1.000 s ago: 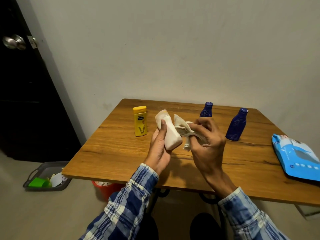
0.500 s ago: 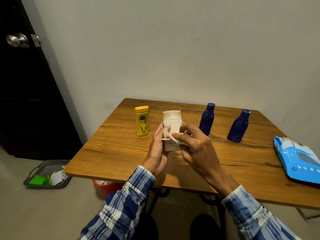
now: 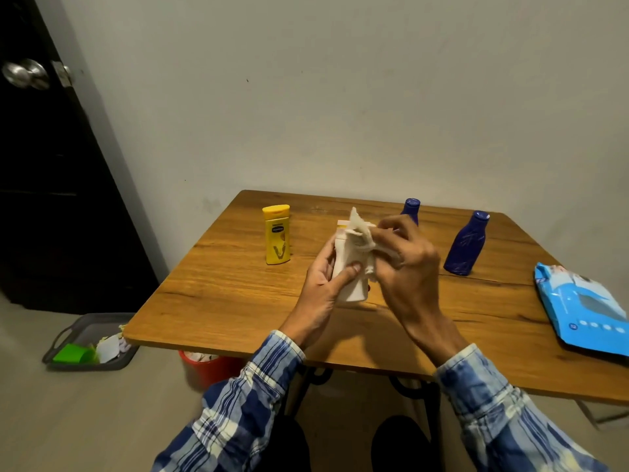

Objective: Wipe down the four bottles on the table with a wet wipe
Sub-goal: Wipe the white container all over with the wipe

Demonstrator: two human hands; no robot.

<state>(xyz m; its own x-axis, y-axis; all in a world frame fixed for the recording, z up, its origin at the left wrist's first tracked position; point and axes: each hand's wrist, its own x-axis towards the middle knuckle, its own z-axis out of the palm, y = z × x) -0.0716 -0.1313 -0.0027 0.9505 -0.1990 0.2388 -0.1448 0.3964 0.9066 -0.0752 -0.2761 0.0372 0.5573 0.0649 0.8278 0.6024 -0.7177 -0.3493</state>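
Mid-frame, my left hand [image 3: 321, 287] grips the white bottle [image 3: 355, 289] over the table [image 3: 221, 291]; my right hand [image 3: 406, 267] pinches the wipe [image 3: 359, 233] against its top. Wet plastic could slip from my grip and knock the blue bottle [image 3: 411, 208] behind.

Pale wall [image 3: 340, 97], possibly black door [image 3: 44, 206].

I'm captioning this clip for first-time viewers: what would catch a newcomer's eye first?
At centre, the left hand holds a white bottle while the right hand presses a wet wipe to its top. A yellow bottle stands to their left, two blue bottles behind, and a blue wipes pack lies on the table's right edge.
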